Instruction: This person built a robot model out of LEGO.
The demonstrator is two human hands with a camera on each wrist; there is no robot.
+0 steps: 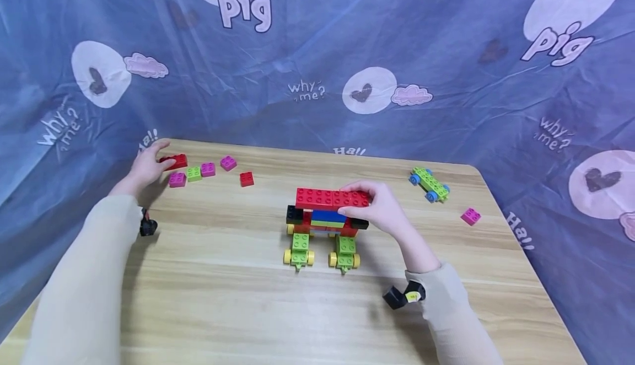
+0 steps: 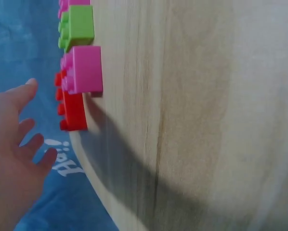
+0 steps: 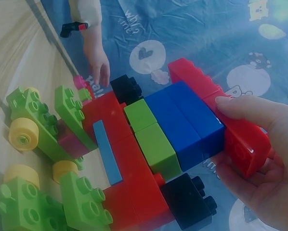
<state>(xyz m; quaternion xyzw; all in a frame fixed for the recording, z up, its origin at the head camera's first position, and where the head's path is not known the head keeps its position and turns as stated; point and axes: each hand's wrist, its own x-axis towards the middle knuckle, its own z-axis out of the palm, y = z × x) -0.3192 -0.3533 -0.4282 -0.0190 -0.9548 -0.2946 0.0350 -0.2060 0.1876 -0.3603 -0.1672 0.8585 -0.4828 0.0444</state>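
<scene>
Two hands work here: the right hand (image 1: 384, 210) grips the light, rigid red roof brick (image 1: 331, 198) by its end, while the left hand (image 1: 145, 167), fingers loosely spread, reaches a red brick (image 1: 175, 161).

The left arm is stretched far out to the left, sleeve drawn up to the wrist. The left hand (image 1: 145, 167) is held flat and low, fingers (image 2: 32, 144) spread and straight, nothing gripped. The right arm is bent in from the lower right, forearm angled up toward the centre. The right hand (image 1: 381, 206) is curled, thumb (image 3: 250, 109) laid on top, fingers wrapped beneath. A small camera is worn at each wrist.
</scene>
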